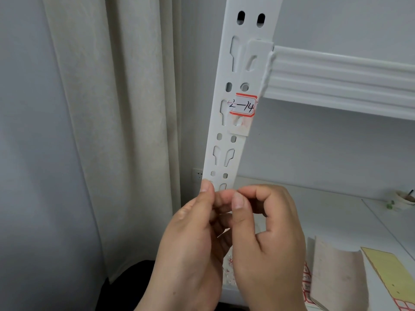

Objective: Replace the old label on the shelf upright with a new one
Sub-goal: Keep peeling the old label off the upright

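Observation:
The white slotted shelf upright [241, 108] runs down the middle of the view, leaning slightly. A red-bordered label [243, 105] with handwritten "2-14" is stuck on it just under the shelf beam [341, 75]. Right below the label sits a pale patch of paper residue [241, 127]. My left hand [193, 239] and my right hand [269, 234] meet in front of the upright's lower part, well under the label. Their thumbs and fingertips are pinched together. Whatever lies between the fingertips is hidden.
A cream curtain [116, 131] hangs left of the upright, with a wall socket [197, 175] behind it. On the lower shelf board [332, 205] lie a sheet of red-bordered stickers [306, 282], a beige folded paper [336, 272], a yellow card [390, 272] and a small cup [404, 199].

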The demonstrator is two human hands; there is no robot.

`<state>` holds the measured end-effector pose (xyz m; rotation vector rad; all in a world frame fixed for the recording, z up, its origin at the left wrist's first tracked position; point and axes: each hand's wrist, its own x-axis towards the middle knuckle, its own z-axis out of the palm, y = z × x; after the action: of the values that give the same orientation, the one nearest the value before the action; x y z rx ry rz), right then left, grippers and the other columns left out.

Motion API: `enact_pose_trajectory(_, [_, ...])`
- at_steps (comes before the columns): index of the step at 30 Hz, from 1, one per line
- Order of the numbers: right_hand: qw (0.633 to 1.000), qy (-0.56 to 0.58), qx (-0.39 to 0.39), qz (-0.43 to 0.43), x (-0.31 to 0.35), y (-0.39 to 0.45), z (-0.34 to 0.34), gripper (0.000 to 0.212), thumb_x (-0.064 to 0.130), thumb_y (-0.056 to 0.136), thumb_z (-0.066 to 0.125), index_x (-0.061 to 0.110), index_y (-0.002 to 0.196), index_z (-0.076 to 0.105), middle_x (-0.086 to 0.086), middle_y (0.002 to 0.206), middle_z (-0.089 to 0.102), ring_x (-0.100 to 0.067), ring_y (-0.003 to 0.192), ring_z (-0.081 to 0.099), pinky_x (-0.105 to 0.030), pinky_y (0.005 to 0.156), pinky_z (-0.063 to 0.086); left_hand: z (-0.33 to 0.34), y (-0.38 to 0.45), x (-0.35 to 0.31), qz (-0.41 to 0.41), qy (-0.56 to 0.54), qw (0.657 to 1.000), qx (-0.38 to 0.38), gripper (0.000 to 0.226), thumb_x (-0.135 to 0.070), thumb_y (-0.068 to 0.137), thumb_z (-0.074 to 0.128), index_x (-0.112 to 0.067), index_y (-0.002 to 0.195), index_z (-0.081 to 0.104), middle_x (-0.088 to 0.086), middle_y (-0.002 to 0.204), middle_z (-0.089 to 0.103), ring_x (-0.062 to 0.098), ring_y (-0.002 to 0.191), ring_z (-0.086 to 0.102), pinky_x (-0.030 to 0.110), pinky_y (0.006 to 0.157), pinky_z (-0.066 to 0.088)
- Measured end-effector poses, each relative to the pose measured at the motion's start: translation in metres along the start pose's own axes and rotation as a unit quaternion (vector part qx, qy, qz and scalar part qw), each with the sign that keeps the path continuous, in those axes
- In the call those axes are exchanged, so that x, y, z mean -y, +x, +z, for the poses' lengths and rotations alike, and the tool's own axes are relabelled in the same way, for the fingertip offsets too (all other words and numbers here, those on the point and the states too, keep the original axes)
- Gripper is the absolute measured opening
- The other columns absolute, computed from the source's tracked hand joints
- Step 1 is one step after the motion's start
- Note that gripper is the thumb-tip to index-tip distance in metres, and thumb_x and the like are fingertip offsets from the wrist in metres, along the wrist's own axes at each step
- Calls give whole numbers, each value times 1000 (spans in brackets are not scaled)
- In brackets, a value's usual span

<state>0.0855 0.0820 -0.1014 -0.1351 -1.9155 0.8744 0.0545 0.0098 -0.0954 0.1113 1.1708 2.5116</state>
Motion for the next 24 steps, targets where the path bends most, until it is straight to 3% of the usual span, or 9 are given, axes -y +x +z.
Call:
enact_pose_trajectory(2, [999,-42,0,-34,-4,1,-1,13,29,89,50,26,86,62,13,88,59,2,85,56,-8,71,42,0,0,0,20,26,999,-6,46,-47,74,56,-6,76,77,21,85,70,31,81,60,33,66,54])
enact_pose_trajectory(4, [994,-83,-5,-74,-7,1,-2,14,24,90,50,25,85,63,11,87,58,-3,84,55,-25,71,47,-1,1,0,48,64,997,-11,44,-50,75,62,-8,76,78,20,81,68,28,75,57,30,62,52])
enact_pose_trajectory(7, [990,-107,-26,-85,-12,3,-2,17,22,91,47,25,83,63,11,85,59,-7,83,55,-38,67,48,-2,3,3,78,131,988,4,43,-56,78,65,-17,83,81,22,86,73,29,79,62,40,78,54])
enact_pose_trajectory(10, [991,-112,-41,-64,-18,5,-1,18,24,91,45,20,80,59,10,81,58,-10,78,53,-38,67,46,-2,2,6,68,159,984,30,54,-66,66,58,-24,91,82,18,95,75,37,93,68,49,92,56])
enact_pose_trajectory(14, [993,-78,-53,73,-26,8,-5,14,38,86,41,31,76,47,12,76,59,-5,77,53,-12,65,37,-1,5,7,57,132,989,38,37,-52,74,63,-24,90,82,5,98,78,18,71,63,35,76,55])
enact_pose_trajectory(16, [985,-35,-42,167,-33,11,-8,18,40,84,38,28,74,48,8,73,62,-3,76,57,-9,61,38,-1,5,6,52,117,991,37,29,-45,78,66,-24,88,82,4,96,78,12,67,60,30,70,52])
enact_pose_trajectory(18, [977,-15,-19,211,-41,14,-10,22,37,83,35,25,73,50,3,68,63,-4,71,58,-11,56,38,1,6,4,58,111,992,33,25,-45,78,72,-23,86,82,5,93,78,12,66,59,31,70,51])
enact_pose_trajectory(21, [970,-52,40,235,-53,13,-9,38,41,86,28,15,70,49,-4,61,59,-11,62,56,-23,53,40,1,7,6,72,111,991,18,36,-47,68,58,-23,83,82,4,88,78,12,66,59,32,73,50])
enact_pose_trajectory(24, [954,-100,103,263,-64,10,-4,49,40,97,28,8,67,50,-9,61,59,-22,62,58,-36,60,45,0,8,9,76,128,989,5,34,-47,68,57,-25,79,81,3,84,77,11,66,60,33,74,49])
